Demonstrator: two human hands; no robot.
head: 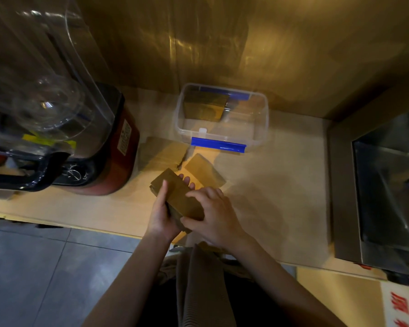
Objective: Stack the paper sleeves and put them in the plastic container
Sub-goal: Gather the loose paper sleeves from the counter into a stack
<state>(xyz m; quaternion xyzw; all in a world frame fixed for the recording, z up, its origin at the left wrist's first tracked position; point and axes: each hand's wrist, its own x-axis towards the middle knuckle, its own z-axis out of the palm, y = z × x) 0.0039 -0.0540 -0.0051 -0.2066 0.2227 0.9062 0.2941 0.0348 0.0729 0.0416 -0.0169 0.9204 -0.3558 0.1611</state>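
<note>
Now | left hand (162,214) and right hand (213,213) clamp stack of paper sleeves (177,197) between them | above counter (269,185) | plastic container (221,119) behind, lid off.

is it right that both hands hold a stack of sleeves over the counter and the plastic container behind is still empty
Not quite. Both hands, left hand and right hand, do hold the stack of sleeves, but the head view shows the plastic container already has sleeves inside at its left end.

Both bare forearms reach forward. The left hand (162,215) cups from below, thumb raised along the side; the right hand (214,215) lies curled on top, fingers bent.
</note>
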